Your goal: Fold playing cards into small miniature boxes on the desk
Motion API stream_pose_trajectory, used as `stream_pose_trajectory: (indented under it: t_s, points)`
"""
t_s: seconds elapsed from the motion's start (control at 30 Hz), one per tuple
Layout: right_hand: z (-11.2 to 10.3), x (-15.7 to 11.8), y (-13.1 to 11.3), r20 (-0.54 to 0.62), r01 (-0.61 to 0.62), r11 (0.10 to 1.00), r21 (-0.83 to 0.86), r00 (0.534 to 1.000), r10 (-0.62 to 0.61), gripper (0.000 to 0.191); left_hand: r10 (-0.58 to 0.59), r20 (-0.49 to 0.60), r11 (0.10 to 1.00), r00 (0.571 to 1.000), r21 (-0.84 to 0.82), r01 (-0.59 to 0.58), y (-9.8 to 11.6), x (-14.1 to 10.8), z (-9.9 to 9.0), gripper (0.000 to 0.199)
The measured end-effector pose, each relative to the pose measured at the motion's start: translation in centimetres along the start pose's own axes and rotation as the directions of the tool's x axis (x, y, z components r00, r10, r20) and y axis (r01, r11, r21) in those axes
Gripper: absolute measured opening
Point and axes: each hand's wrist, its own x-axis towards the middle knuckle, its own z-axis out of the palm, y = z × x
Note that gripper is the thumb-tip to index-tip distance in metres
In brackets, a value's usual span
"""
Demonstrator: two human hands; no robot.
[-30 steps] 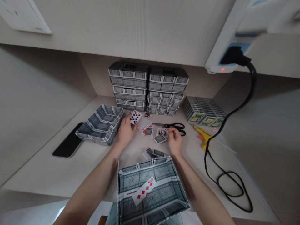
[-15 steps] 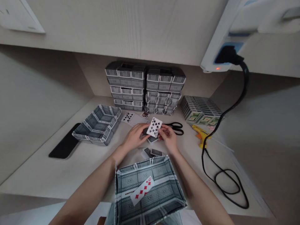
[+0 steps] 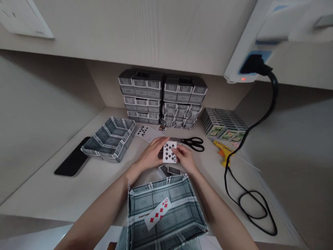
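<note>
A ten of spades playing card (image 3: 169,152) lies face up between my two hands above the desk. My left hand (image 3: 153,152) is closed along the card's left side, with dark card backs partly showing under its fingers. From the right, my right hand (image 3: 184,157) pinches the same card's edge with thumb and fingers. Nearer to me sits a tray made of grey-backed cards (image 3: 179,208), with a cut nine of diamonds piece (image 3: 158,213) inside. Small folded card pieces (image 3: 173,170) lie between that tray and my hands.
Black scissors (image 3: 194,143) lie beyond my right hand. A yellow glue gun (image 3: 223,152) and black cable (image 3: 249,194) are on the right. Another card tray (image 3: 110,139) overlaps a phone (image 3: 73,158) at left. Stacked card boxes (image 3: 142,92) and a card bundle (image 3: 225,123) stand behind.
The ten of spades has moved down toward me and turned from tilted to nearly straight. Both hands shifted slightly with it, and more of the scissors now shows.
</note>
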Motion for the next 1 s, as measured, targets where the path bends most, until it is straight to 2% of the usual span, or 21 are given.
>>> stream_pose_trajectory:
  t_s: [0.3, 0.57, 0.77, 1.0]
  points:
    - [0.26, -0.04, -0.11, -0.035, 0.041, 0.999, 0.009, 0.999, -0.04, 0.03, -0.004, 0.026, 0.999, 1.0, -0.035, 0.005, 0.22, -0.1, -0.2, 0.094]
    - [0.35, -0.16, -0.22, -0.073, 0.06, 0.993, -0.105, 0.995, -0.068, 0.034, -0.014, 0.02, 1.0, 1.0, -0.019, 0.015, 0.9, -0.23, 0.01, 0.083]
    - [0.46, -0.2, -0.57, -0.026, 0.075, 0.993, -0.091, 0.997, -0.078, 0.03, -0.069, -0.047, 0.997, 0.997, 0.019, 0.07, 0.52, -0.25, 0.25, 0.084]
    - [0.7, -0.23, -0.37, -0.041, 0.071, 0.995, -0.069, 0.996, -0.074, 0.029, -0.043, -0.072, 0.999, 0.996, 0.005, 0.043, 0.42, -0.26, 0.37, 0.082]
